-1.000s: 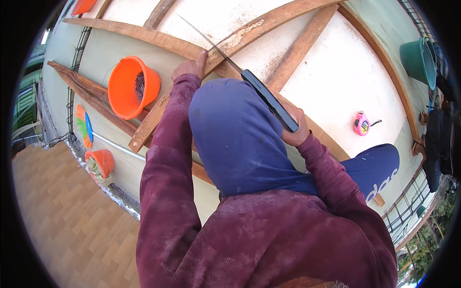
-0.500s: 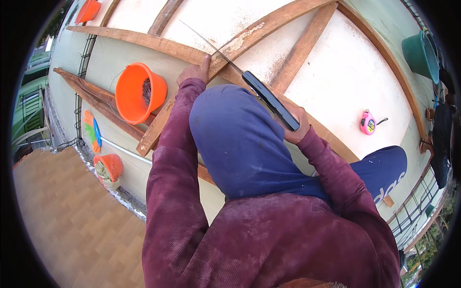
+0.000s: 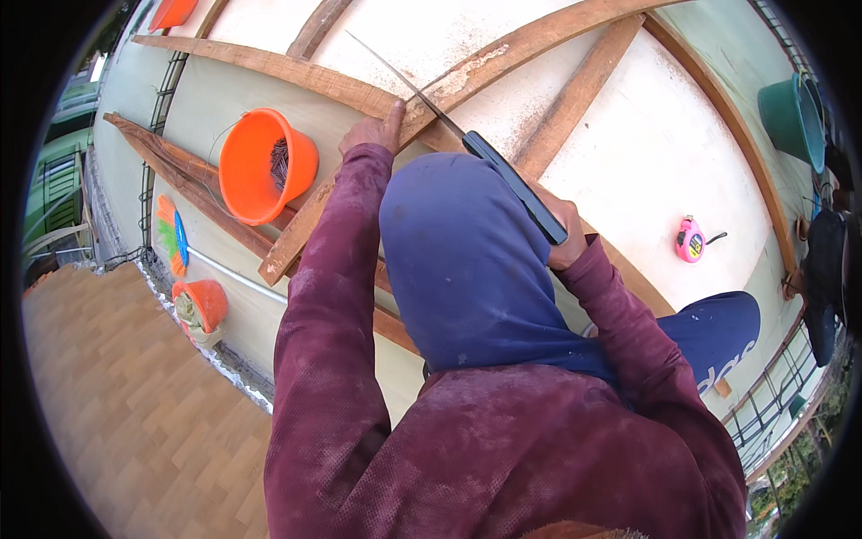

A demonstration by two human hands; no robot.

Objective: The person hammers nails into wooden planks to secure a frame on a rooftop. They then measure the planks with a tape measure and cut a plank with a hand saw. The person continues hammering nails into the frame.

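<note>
My right hand (image 3: 564,232) grips the dark handle of a handsaw (image 3: 514,187). The saw's thin blade slants up and to the left, lying across a long wooden beam (image 3: 489,65). Just left of the blade, my left hand (image 3: 373,135) holds this beam, its thumb along the wood where another beam (image 3: 296,70) meets it. Between my arms, my raised knee in blue trousers hides part of the beam below the cut.
An orange bucket (image 3: 244,171) with dark sticklike pieces stands left of my forearm, beside lumber (image 3: 184,190). A pink tape measure (image 3: 690,241) lies on a white board (image 3: 628,189) at right. A green bucket (image 3: 783,121), brush (image 3: 175,235) and smaller orange bucket (image 3: 208,304) are around.
The saw has slid slightly forward, away from me, across the beam. My left hand keeps its place on the wood. The whole view has shifted a little.
</note>
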